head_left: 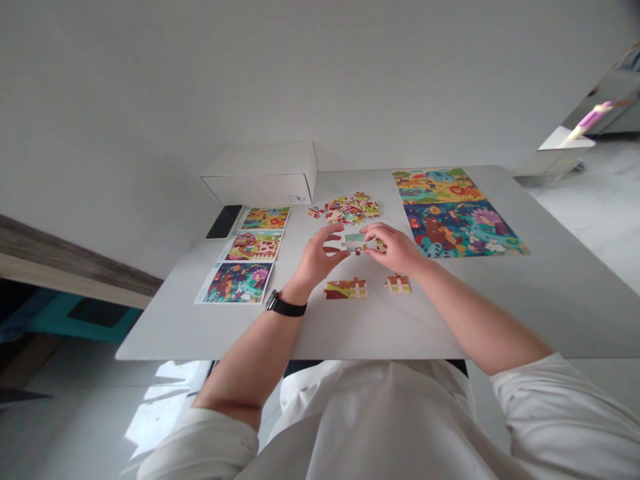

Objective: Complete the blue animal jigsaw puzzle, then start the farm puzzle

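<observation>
Jigsaw pieces [356, 244] | position: held over tabletop [380, 327], between loose pile [345, 208] and two assembled sections [346, 289] | state: left hand [320, 255], right hand [395, 248] pinching, brought together | method: edges to be kept level, pressed gently.

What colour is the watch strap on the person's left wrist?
The watch strap is black, as the head view shows.

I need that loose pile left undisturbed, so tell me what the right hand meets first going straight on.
The right hand already touches the puzzle pieces at its fingertips, so those come first. Past them, the loose pile seems next, though depth is unclear.
</observation>
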### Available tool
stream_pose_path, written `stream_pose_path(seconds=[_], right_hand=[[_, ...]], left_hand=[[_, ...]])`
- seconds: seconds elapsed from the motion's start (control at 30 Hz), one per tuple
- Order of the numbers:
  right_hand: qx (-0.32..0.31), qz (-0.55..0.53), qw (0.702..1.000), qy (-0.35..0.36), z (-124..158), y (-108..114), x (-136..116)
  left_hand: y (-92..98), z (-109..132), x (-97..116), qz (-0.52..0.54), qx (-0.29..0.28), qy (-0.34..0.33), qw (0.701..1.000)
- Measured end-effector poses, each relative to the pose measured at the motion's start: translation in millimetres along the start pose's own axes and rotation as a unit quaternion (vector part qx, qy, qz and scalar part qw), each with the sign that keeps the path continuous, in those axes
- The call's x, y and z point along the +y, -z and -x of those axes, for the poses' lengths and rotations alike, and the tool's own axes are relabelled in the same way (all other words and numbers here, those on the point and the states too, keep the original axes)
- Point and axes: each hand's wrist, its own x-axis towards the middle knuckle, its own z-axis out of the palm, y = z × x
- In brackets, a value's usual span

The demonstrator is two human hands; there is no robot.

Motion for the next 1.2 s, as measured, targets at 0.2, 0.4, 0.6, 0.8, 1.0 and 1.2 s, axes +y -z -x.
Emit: stream_pose_path(seconds=[0.2, 0.4, 0.6, 0.8, 1.0, 1.2], right_hand=[[-0.005, 0.002, 1.000, 0.006, 0.0, 1.4, 1.4], [-0.003, -0.002, 0.999, 0.045, -0.6, 0.6, 4.4], [0.018, 0.005, 1.000, 0.018, -4.1, 8.0, 21.4], [0.108, 0.024, 0.994, -0.014, -4.1, 30.0, 70.2], [0.101, 0.057, 0.991, -0.060, -2.4, 29.0, 104.1], [0.079, 0.070, 0.991, -0.081, -7.9, 19.0, 115.4]], left_hand=[[-4.3, 2.6, -2.0, -0.027, -0.006, -0.018, 0.999], [-7.3, 3.9, -3.9, -0.074, -0.001, -0.041, 0.996], [-8.8, 3.1, -12.6, -0.129, 0.007, -0.074, 0.989], [-6.8, 4.2, -12.5, -0.185, -0.017, -0.112, 0.976], [-14.2, 0.6, -8.5, -0.249, -0.111, -0.163, 0.948], [-37.0, -22.7, -4.9, -0.324, -0.210, -0.186, 0.904]])
